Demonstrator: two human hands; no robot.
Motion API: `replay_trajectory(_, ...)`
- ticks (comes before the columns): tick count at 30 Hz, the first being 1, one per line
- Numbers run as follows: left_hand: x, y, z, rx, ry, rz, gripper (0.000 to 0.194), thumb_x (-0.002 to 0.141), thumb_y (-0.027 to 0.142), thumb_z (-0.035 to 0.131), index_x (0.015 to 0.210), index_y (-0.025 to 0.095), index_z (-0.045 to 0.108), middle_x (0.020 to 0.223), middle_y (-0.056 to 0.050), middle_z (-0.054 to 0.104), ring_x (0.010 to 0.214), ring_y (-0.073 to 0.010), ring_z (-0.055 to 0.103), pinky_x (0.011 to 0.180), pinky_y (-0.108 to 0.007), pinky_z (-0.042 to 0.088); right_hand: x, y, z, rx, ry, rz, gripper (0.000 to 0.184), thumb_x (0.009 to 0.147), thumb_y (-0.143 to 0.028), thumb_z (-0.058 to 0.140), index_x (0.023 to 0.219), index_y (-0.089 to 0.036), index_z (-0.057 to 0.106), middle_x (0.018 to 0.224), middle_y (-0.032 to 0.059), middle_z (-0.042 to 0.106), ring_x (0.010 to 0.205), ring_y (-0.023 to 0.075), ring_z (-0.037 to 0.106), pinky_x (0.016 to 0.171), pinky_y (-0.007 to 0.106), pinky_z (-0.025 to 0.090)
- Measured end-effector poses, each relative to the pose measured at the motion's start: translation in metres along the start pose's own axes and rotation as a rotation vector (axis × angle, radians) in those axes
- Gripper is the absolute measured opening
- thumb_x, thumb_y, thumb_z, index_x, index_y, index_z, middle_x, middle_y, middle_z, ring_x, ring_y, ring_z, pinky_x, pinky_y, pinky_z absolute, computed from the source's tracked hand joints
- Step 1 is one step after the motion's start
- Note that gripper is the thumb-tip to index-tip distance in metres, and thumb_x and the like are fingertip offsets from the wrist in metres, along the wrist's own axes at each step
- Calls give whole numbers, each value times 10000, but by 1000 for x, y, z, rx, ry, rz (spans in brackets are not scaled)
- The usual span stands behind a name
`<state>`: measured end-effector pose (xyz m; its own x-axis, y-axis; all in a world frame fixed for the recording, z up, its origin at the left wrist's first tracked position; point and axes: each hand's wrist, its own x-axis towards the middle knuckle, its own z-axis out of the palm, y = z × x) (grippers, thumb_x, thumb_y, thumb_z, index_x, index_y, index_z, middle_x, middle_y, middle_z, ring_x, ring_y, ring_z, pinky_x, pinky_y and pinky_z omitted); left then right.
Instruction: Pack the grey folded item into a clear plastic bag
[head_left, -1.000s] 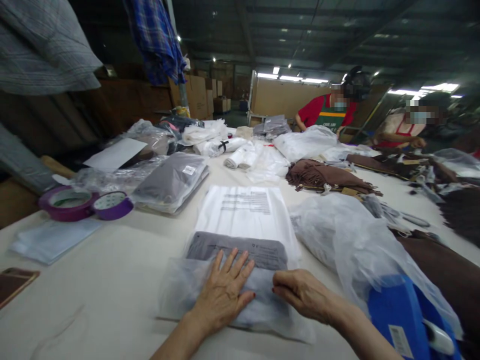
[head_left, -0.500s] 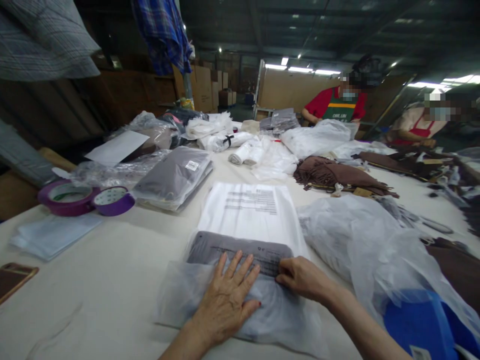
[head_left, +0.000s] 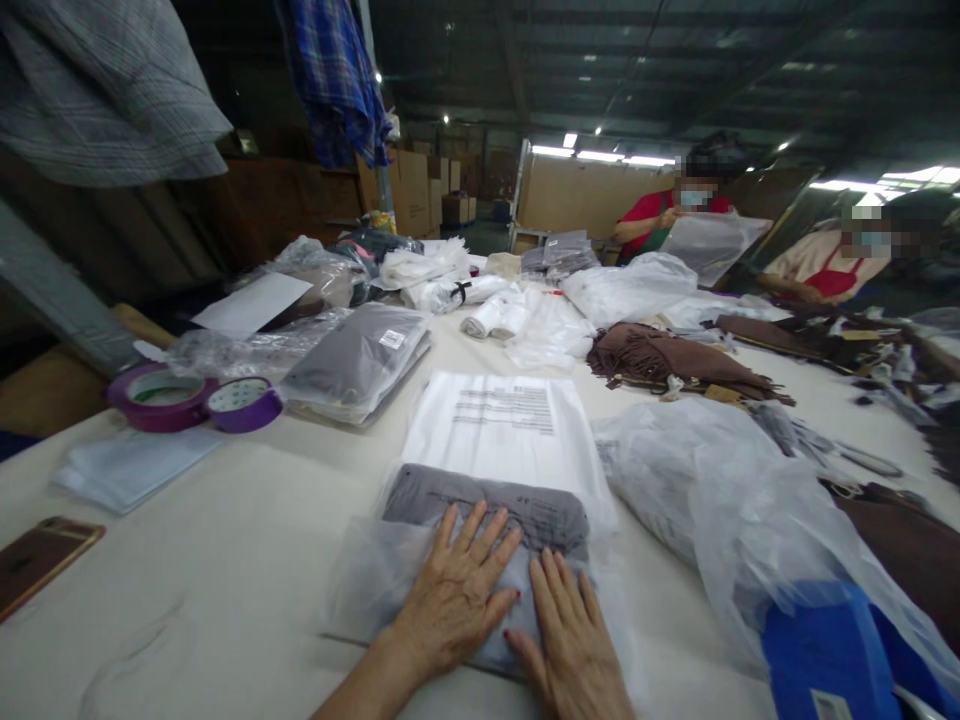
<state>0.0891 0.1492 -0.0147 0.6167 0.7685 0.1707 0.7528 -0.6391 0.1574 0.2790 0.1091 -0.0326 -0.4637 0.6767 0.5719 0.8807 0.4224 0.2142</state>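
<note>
Where the left hand (head_left: 459,600) and right hand (head_left: 576,640) rest: spread flat on a bagged gray bundle (head_left: 487,487).
White table (head_left: 247,570): bundle at near middle, bags (head_left: 720,480) and tape rolls (head_left: 253,412) around.
Room: dim, cartons (head_left: 411,190) behind.

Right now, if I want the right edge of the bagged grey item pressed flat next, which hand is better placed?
Probably the right hand: it lies palm-down on the right part of the bag, nearer that edge. The left hand lies palm-down nearer the middle, with the right hand between.
</note>
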Motion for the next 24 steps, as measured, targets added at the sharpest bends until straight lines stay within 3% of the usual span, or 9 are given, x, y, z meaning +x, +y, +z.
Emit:
replay_trajectory(3,2,3,-7,-64,-49,-31,510,930,448,308,1401,267,234,1476,-30,246,1358,-300,191,1063,-608,226,-8,-13,10,-46,-21,-46,556,879,-484,360,1174,-29,486,1141,204,612,1052,306,565,951,454,276)
replay_trajectory(6,0,-3,-17,-120,-94,-18,509,932,475,267,1395,265,252,1472,-30,262,1360,-267,198,1084,-574,215,-7,-9,14,-51,-28,-55,516,893,-466,323,1192,-77,483,1150,173,616,1045,297,575,938,456,272)
replay_trajectory(8,-9,-15,-24,-106,-123,-50,505,928,475,294,1386,265,278,1463,-47,284,1356,-266,214,1083,-586,190,-7,-5,14,-54,-14,-57,501,899,-463,304,1184,-99,497,1153,164,617,1041,299,578,924,456,279)
replay_trajectory(11,-32,-42,-30,-59,-123,-220,517,906,470,378,1380,281,294,1462,-62,272,1357,-285,198,1073,-615,145,-7,-5,13,-64,18,-44,498,907,-451,283,1170,-99,517,1154,164,617,1033,300,584,912,457,295)
replay_trajectory(13,-48,-61,-28,-65,-112,-334,508,914,442,370,1385,270,285,1464,-60,261,1356,-262,207,1080,-563,201,-6,-8,13,-76,32,-34,498,910,-441,278,1162,-94,531,1159,165,613,1033,302,585,904,458,311)
replay_trajectory(16,-61,-82,-19,-66,-97,-401,445,946,344,275,1375,234,317,1448,-61,292,1338,-217,263,1068,-470,294,-3,-11,10,-83,54,-42,488,911,-433,286,1145,-96,550,1151,165,618,1024,293,593,873,447,360)
replay_trajectory(19,-63,-90,-8,-60,-66,-401,436,943,303,253,1358,222,358,1430,-71,327,1321,-210,302,1064,-458,299,-7,-6,-7,-42,72,-29,440,904,-399,346,1168,-102,533,1170,167,605,1060,265,579,866,419,406)
replay_trajectory(21,-66,-95,0,-67,-22,-379,434,935,304,264,1344,223,384,1417,-78,346,1306,-212,333,1053,-460,311,-20,6,-30,43,85,22,417,877,-336,432,1221,-107,492,1201,153,588,1113,240,546,905,389,408)
replay_trajectory(24,-74,-108,16,-63,125,-304,422,931,312,261,1320,265,416,1403,-57,376,1274,-192,392,1035,-445,333,-58,34,-76,101,188,270,370,839,-254,504,1203,-183,507,1146,97,619,1081,222,560,916,371,409)
